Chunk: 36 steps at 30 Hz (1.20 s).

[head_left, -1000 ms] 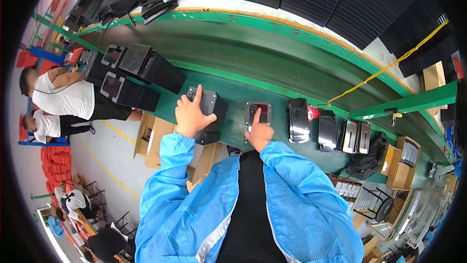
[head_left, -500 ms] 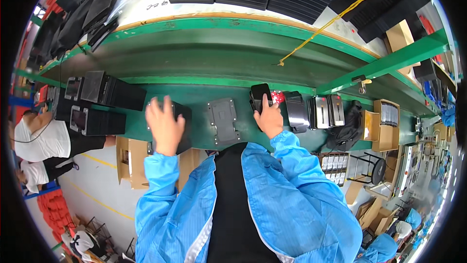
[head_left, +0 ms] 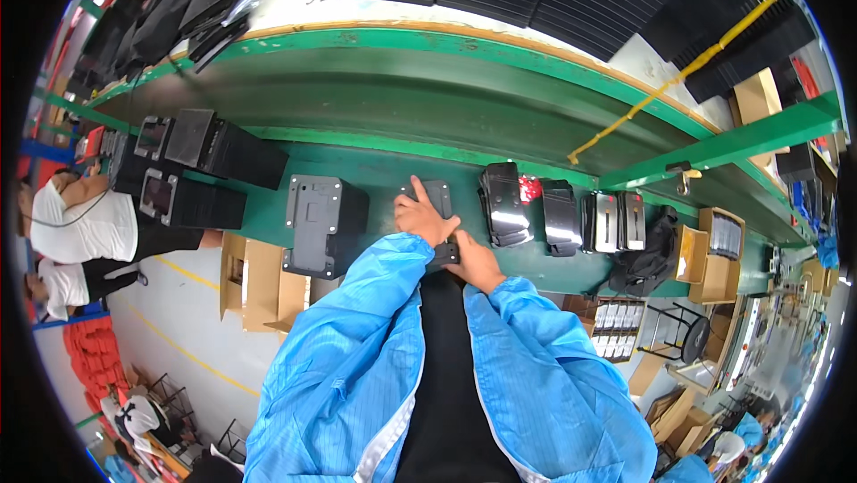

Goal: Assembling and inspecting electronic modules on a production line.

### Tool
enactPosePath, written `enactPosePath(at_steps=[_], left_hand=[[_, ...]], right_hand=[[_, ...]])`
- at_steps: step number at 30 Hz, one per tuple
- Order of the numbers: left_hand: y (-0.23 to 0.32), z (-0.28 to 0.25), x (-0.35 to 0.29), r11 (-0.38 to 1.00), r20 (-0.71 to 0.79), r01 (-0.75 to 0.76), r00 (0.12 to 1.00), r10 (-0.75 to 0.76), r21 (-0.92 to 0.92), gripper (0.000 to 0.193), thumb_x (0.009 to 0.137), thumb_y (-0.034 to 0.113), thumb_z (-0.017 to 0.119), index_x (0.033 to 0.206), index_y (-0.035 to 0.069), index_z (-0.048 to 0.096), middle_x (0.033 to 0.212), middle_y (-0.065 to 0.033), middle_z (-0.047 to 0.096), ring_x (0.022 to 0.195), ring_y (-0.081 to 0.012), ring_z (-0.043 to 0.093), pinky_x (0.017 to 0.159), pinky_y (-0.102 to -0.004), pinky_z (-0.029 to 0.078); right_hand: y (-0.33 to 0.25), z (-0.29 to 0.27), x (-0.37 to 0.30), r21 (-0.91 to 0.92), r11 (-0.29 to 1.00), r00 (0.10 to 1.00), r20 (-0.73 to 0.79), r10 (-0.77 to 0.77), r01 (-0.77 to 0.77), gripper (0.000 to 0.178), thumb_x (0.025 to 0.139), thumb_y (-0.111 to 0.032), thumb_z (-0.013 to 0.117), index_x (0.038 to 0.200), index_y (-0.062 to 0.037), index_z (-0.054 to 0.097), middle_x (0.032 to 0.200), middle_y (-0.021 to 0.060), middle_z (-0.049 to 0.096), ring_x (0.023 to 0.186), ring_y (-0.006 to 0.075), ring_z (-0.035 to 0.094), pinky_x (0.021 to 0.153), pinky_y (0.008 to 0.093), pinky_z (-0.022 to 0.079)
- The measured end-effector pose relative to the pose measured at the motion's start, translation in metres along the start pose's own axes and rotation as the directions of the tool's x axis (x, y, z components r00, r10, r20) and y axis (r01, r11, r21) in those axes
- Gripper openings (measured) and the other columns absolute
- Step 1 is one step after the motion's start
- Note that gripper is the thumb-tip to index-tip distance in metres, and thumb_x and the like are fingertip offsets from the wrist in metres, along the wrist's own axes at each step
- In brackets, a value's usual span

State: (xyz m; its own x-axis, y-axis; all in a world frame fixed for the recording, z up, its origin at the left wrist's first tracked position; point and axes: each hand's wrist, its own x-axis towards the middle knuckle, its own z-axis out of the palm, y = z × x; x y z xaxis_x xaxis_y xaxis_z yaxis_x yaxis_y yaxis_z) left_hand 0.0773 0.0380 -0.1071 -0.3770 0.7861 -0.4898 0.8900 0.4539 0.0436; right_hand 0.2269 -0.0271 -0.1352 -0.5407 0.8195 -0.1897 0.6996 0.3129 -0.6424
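Showing one dark grey panel (head_left: 440, 197), lying flat on the green bench (head_left: 384, 178) directly before the blue-sleeved wearer; presenting a matt, narrow-waisted outline, bearing small pale dots near the far right corner, and lying partly hidden beneath two hands; spreading the left hand (head_left: 424, 219) across the panel, with thumb apart and index finger pointing forward; curving the right hand (head_left: 480, 264) loosely at the near right edge, close by the left thumb, leaving its grip impossible to tell; counting, to the left, one stack of similar grey panels (head_left: 312, 211) and, beyond, three black piles (head_left: 254, 157); counting, to the right, two glossy black stacks (head_left: 503, 206), two pale-faced stacks (head_left: 605, 220), one red bundle (head_left: 529, 188), one black bag (head_left: 647, 260) and one open carton (head_left: 710, 282).
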Motion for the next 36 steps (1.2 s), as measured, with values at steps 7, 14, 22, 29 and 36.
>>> enactPosePath(at_steps=[7,14,22,29,36], left_hand=[[-0.056,-0.032,-0.01,0.905,-0.025,-0.187,0.981,0.192,-0.382,0.133,0.073,0.064,0.076,0.164,0.007,-0.003,0.132,-0.044,0.043,0.113,-0.0543,0.056,0.101,-0.0498,0.049],[-0.149,-0.173,-0.098,0.903,-0.349,-0.404,0.875,0.335,-0.148,0.111,0.065,0.045,0.08,0.16,0.013,0.033,0.119,-0.03,0.051,0.108,-0.0484,0.056,0.094,-0.0519,0.052],[-0.192,-0.137,-0.042,0.98,-0.452,-0.197,0.874,0.179,0.007,0.114,0.061,0.044,0.08,0.16,0.016,0.032,0.116,-0.0277,0.049,0.106,-0.047,0.054,0.084,-0.0527,0.055],[-0.191,-0.138,-0.046,0.991,-0.398,-0.137,0.909,0.122,-0.01,0.113,0.065,0.043,0.079,0.163,0.025,0.025,0.123,-0.0291,0.049,0.111,-0.0499,0.052,0.09,-0.0553,0.054],[-0.181,-0.124,-0.053,0.953,-0.602,-0.276,0.742,0.296,0.128,0.094,0.075,0.028,0.077,0.158,0.016,0.035,0.13,-0.0296,0.048,0.109,-0.0488,0.054,0.09,-0.0543,0.053]], right_hand=[[0.02,-0.003,0.001,-0.072,0.992,0.994,0.003,-0.106,0.106,0.065,0.08,-0.032,0.083,0.133,-0.0099,0.051,0.118,0.0123,0.065,0.104,0.0371,0.067,0.083,0.0469,0.056],[-0.039,-0.008,0.047,-0.112,0.986,0.992,-0.026,0.123,-0.125,0.083,0.083,-0.047,0.077,0.146,-0.0069,0.041,0.092,0.0138,0.072,0.082,0.0377,0.072,0.072,0.0472,0.059],[-0.065,0.022,0.092,-0.393,0.858,0.922,0.063,0.383,-0.33,0.113,0.077,-0.053,0.077,0.157,0.0019,0.019,0.085,0.0188,0.074,0.076,0.0347,0.074,0.067,0.0457,0.058],[-0.07,-0.032,0.077,-0.059,0.968,0.968,0.054,0.245,-0.242,0.095,0.081,-0.049,0.071,0.155,-0.0041,0.031,0.09,0.0236,0.074,0.084,0.0445,0.072,0.077,0.054,0.058],[-0.061,-0.061,0.03,0.127,0.944,0.931,-0.171,0.323,-0.304,0.083,0.087,-0.05,0.064,0.156,-0.017,0.035,0.112,0.0329,0.065,0.097,0.0499,0.067,0.083,0.0555,0.056]])
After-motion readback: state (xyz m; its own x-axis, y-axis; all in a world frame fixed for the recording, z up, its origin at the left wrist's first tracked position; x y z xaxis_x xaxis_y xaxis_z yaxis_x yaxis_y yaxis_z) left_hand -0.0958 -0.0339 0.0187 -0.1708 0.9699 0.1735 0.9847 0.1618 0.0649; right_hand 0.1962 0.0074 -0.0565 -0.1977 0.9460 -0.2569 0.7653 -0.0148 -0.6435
